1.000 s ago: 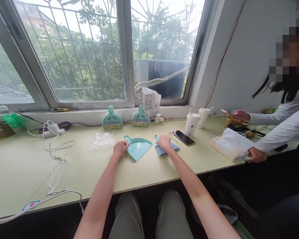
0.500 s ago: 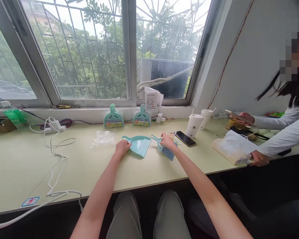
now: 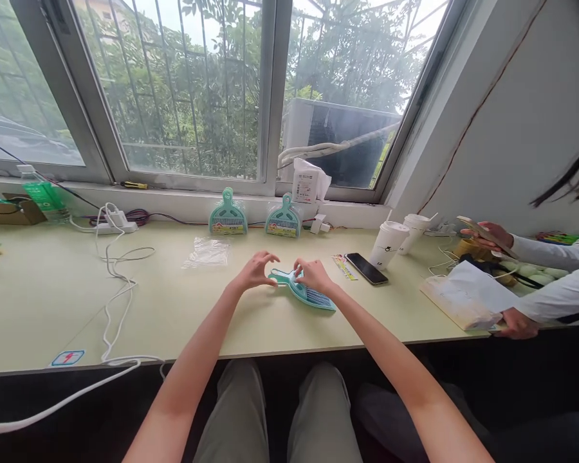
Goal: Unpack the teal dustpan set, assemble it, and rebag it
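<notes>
A mint-green dustpan point(image 3: 299, 299) lies on the table with its handle toward the left and its lip toward the right. The small brush point(image 3: 320, 298) with bluish bristles rests in the pan, its handle lined up with the pan's handle. My right hand point(image 3: 313, 275) is closed on the brush near the base of its handle, and its fingers partly cover it. At the handle end, my left hand point(image 3: 257, 271) is open, thumb and fingers apart around the tip without visibly gripping it. A printed label strip point(image 3: 345, 267) lies right of my right hand.
Two packaged dustpan sets point(image 3: 228, 215) lean at the sill. Clear plastic wrap point(image 3: 207, 252), a phone point(image 3: 367, 269) and lidded cups point(image 3: 389, 245) surround the work spot. White cables point(image 3: 109, 283) run along the left. A co-worker's hand point(image 3: 517, 323) rests by a paper-topped package point(image 3: 463, 299).
The brush has come left into the dustpan, and the pan has shifted right. My left hand has let go of the dustpan handle. The label strip is now uncovered; the view has shifted.
</notes>
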`<action>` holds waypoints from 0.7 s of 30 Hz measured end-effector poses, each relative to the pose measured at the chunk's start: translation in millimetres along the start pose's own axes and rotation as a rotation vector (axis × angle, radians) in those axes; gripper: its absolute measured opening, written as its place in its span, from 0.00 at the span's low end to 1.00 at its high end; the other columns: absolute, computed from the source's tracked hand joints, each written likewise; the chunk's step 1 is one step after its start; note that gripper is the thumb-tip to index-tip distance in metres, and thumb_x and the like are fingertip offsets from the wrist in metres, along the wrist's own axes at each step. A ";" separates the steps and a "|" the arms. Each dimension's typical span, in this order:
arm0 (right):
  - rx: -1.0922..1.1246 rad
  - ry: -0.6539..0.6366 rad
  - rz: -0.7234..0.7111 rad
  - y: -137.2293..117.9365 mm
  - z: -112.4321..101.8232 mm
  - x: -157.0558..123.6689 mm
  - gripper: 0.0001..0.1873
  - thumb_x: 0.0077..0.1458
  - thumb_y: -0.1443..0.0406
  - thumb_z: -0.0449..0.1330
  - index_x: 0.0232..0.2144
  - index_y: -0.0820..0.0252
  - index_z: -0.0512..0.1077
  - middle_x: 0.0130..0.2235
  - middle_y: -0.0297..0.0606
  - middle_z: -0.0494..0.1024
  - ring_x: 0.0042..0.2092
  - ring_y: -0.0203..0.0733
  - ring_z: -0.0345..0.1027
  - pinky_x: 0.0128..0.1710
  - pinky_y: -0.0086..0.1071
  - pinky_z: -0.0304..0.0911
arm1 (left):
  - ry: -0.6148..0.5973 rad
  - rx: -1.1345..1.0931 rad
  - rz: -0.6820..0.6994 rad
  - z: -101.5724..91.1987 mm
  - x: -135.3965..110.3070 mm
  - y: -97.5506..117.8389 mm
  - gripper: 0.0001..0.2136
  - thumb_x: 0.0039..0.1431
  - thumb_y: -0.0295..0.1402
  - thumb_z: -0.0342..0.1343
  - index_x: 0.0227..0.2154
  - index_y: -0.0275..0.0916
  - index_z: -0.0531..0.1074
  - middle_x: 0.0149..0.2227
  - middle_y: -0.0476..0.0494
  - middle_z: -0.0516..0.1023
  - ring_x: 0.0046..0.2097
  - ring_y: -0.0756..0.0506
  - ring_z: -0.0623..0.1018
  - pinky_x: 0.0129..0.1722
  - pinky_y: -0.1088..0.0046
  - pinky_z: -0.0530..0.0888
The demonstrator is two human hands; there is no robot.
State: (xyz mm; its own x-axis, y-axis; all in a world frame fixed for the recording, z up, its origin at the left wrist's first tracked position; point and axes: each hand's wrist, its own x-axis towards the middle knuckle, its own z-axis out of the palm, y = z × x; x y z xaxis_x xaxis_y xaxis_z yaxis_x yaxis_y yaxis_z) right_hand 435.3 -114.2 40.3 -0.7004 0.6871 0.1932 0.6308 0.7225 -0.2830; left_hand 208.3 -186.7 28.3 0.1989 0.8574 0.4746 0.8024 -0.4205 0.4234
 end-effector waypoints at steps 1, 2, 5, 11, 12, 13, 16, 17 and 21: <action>0.017 -0.014 -0.021 1.5 0.0 -0.4 0.17 0.51 0.66 0.67 0.42 0.54 0.67 0.39 0.29 0.84 0.43 0.41 0.75 0.50 0.36 0.53 | -0.046 0.041 0.024 1.0 -1.0 -0.7 0.30 0.40 0.41 0.73 0.48 0.41 0.73 0.48 0.40 0.74 0.52 0.40 0.73 0.53 0.63 0.68; 0.035 -0.031 -0.039 2.9 0.0 -0.7 0.17 0.51 0.66 0.67 0.42 0.53 0.67 0.39 0.29 0.84 0.42 0.40 0.75 0.49 0.35 0.55 | -0.097 0.079 0.041 3.8 -1.9 0.0 0.28 0.41 0.39 0.73 0.48 0.42 0.74 0.49 0.40 0.74 0.52 0.40 0.72 0.54 0.64 0.69; 0.084 -0.049 -0.041 6.0 0.9 -0.8 0.16 0.50 0.67 0.67 0.41 0.53 0.69 0.39 0.28 0.84 0.40 0.38 0.75 0.45 0.32 0.58 | -0.161 0.220 0.085 18.7 -2.9 6.8 0.18 0.50 0.32 0.68 0.46 0.41 0.74 0.47 0.41 0.75 0.49 0.42 0.74 0.50 0.66 0.71; 0.148 -0.003 -0.014 11.0 2.9 2.5 0.16 0.50 0.71 0.66 0.41 0.54 0.71 0.36 0.29 0.84 0.39 0.37 0.76 0.41 0.29 0.61 | -0.102 0.452 0.217 40.7 -3.0 14.3 0.12 0.60 0.18 0.48 0.41 0.36 0.73 0.45 0.37 0.74 0.47 0.44 0.74 0.48 0.68 0.71; 0.156 -0.002 -0.011 11.1 3.0 3.1 0.16 0.50 0.72 0.65 0.41 0.54 0.71 0.35 0.29 0.84 0.39 0.37 0.76 0.40 0.28 0.61 | -0.116 0.466 0.226 42.0 -3.2 14.3 0.13 0.60 0.17 0.47 0.40 0.36 0.73 0.43 0.37 0.74 0.46 0.44 0.74 0.48 0.68 0.71; 0.155 -0.005 -0.007 10.7 2.9 3.7 0.16 0.49 0.73 0.65 0.41 0.54 0.71 0.35 0.29 0.84 0.39 0.37 0.76 0.39 0.28 0.62 | -0.137 0.474 0.224 42.9 -3.3 14.1 0.14 0.60 0.16 0.45 0.39 0.36 0.73 0.41 0.37 0.74 0.44 0.45 0.75 0.47 0.68 0.72; 0.088 -0.020 -0.010 6.9 2.1 5.0 0.16 0.51 0.73 0.65 0.41 0.54 0.71 0.35 0.29 0.84 0.39 0.38 0.76 0.39 0.29 0.61 | -0.188 0.458 0.164 45.6 -3.1 13.6 0.14 0.59 0.16 0.45 0.38 0.35 0.73 0.38 0.37 0.74 0.40 0.45 0.75 0.43 0.70 0.73; 0.051 -0.024 -0.013 5.1 1.9 5.3 0.15 0.51 0.72 0.65 0.41 0.54 0.71 0.35 0.30 0.84 0.40 0.39 0.76 0.40 0.30 0.61 | -0.196 0.445 0.141 46.7 -2.8 13.5 0.14 0.59 0.16 0.45 0.37 0.34 0.73 0.38 0.36 0.74 0.39 0.45 0.76 0.42 0.70 0.73; -0.059 -0.040 -0.014 0.6 2.1 6.2 0.14 0.51 0.72 0.65 0.40 0.54 0.71 0.36 0.31 0.84 0.42 0.42 0.76 0.44 0.33 0.58 | -0.222 0.424 0.082 49.0 -3.4 14.0 0.13 0.58 0.17 0.44 0.35 0.33 0.74 0.35 0.36 0.75 0.36 0.46 0.76 0.41 0.71 0.73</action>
State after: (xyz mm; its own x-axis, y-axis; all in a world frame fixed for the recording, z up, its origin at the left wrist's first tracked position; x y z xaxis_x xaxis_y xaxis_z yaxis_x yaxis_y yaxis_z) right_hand 430.7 -109.7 39.3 -0.7210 0.6745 0.1587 0.6390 0.7358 -0.2243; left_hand 246.5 -180.9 -5.2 0.3496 0.8884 0.2976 0.9284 -0.3712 0.0175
